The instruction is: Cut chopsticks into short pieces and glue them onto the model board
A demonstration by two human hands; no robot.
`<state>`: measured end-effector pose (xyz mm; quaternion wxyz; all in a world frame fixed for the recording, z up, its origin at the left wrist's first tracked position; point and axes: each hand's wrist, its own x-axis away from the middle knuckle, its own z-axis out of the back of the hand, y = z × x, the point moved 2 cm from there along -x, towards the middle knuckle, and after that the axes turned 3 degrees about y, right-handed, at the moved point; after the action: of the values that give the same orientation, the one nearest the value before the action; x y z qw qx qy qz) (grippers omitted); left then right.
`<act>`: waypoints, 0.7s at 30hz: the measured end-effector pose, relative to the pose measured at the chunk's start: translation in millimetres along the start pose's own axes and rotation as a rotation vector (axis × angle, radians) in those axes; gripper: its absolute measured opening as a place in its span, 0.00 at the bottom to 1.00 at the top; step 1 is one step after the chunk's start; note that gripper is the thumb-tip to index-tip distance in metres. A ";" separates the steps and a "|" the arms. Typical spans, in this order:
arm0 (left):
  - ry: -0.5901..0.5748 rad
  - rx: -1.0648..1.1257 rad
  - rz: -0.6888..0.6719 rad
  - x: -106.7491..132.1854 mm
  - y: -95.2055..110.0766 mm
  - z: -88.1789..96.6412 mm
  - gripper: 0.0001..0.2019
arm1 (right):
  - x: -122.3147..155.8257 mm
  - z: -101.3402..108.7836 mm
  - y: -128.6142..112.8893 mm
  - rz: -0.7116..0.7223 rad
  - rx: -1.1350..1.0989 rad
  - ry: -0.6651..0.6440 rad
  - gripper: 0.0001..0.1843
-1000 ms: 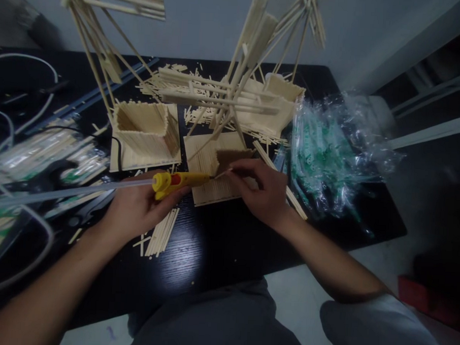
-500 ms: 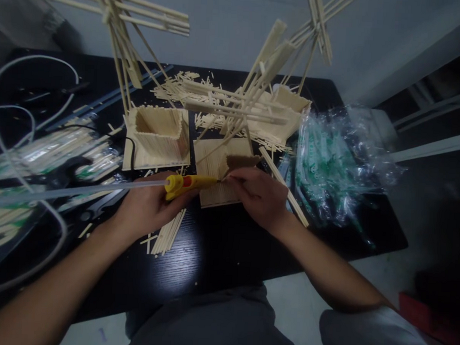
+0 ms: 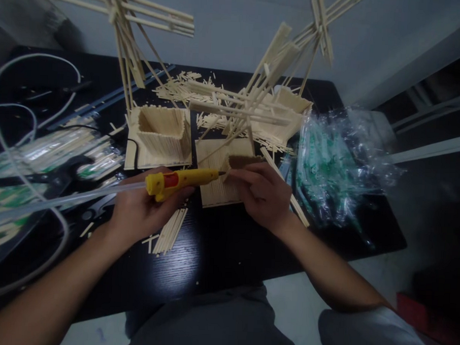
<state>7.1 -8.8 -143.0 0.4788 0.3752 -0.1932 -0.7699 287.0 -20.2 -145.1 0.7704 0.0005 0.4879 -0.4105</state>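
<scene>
My left hand (image 3: 137, 209) is wrapped round a yellow glue gun (image 3: 180, 180) with a long clear glue stick (image 3: 61, 200) trailing to the left. Its nozzle points right, at a thin wooden stick (image 3: 227, 174) pinched in my right hand (image 3: 263, 194). Both hands hover over a flat square panel of glued sticks (image 3: 218, 167) on the black table (image 3: 211, 253). A short upright wall of sticks (image 3: 246, 160) stands on that panel, just behind my right fingers.
An open stick box (image 3: 161, 131) stands to the left on its own panel. Tall frames of long sticks (image 3: 249, 87) rise behind. Loose sticks (image 3: 170, 231) lie by my left wrist. Crumpled plastic wrappers (image 3: 337, 162) lie to the right, cables (image 3: 27, 113) and packaged sticks to the left.
The glue gun has tilted and drawn slightly left. My right hand has shifted a little up toward the small upright wall. The view has moved slightly.
</scene>
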 end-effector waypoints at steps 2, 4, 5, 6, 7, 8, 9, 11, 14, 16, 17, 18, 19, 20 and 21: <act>-0.014 -0.005 0.008 -0.4 -0.5 -0.8 0.12 | 0.3 -0.4 0.2 -0.007 0.001 -0.001 0.14; -0.011 0.000 0.012 -1.1 -2.0 -1.8 0.12 | 0.4 -0.7 0.3 -0.010 -0.007 -0.005 0.14; -0.004 0.004 0.013 -1.4 -2.7 -2.2 0.13 | 0.3 -0.9 0.3 -0.008 -0.013 -0.005 0.14; 0.003 0.010 0.011 -1.8 -3.0 -2.6 0.12 | 0.3 -0.9 0.3 -0.005 -0.020 -0.005 0.14; 0.008 0.016 0.009 -2.1 -2.8 -2.9 0.12 | 0.3 -0.9 0.4 -0.004 -0.027 -0.004 0.14; 0.015 0.020 0.009 -2.5 -2.2 -3.0 0.11 | 0.3 -0.8 0.5 -0.004 -0.031 -0.005 0.14; 0.024 0.024 0.011 -2.8 -1.2 -2.9 0.10 | 0.3 -0.6 0.7 -0.006 -0.033 -0.008 0.14; 0.031 0.026 0.019 -3.4 1.2 -2.2 0.10 | 0.4 -0.1 1.0 -0.011 -0.028 -0.020 0.13; 0.008 0.014 0.033 -4.0 3.4 -1.1 0.10 | 0.4 0.8 1.1 -0.021 -0.006 -0.029 0.13; -0.016 0.003 0.045 -4.4 3.2 -0.7 0.10 | 0.3 1.2 0.9 -0.023 -0.001 -0.032 0.12; -0.021 0.002 0.048 -4.5 2.9 -0.5 0.10 | 0.3 1.3 0.8 -0.019 -0.004 -0.029 0.12; -0.024 0.002 0.049 -4.7 2.6 -0.4 0.10 | 0.3 1.3 0.7 -0.016 -0.011 -0.026 0.12; -0.026 -0.001 0.049 -4.8 2.3 -0.3 0.11 | 0.4 1.3 0.7 -0.013 -0.018 -0.021 0.12; -0.028 -0.008 0.049 -4.9 2.1 -0.2 0.11 | 0.5 1.2 0.9 -0.014 -0.024 -0.018 0.13; -0.031 -0.018 0.050 -4.9 2.0 -0.2 0.12 | 0.8 1.1 1.2 -0.019 -0.030 -0.018 0.13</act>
<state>9.7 -5.4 -139.9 0.4982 0.3539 -0.2029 -0.7651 288.8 -20.4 -145.6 0.7705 -0.0195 0.4872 -0.4106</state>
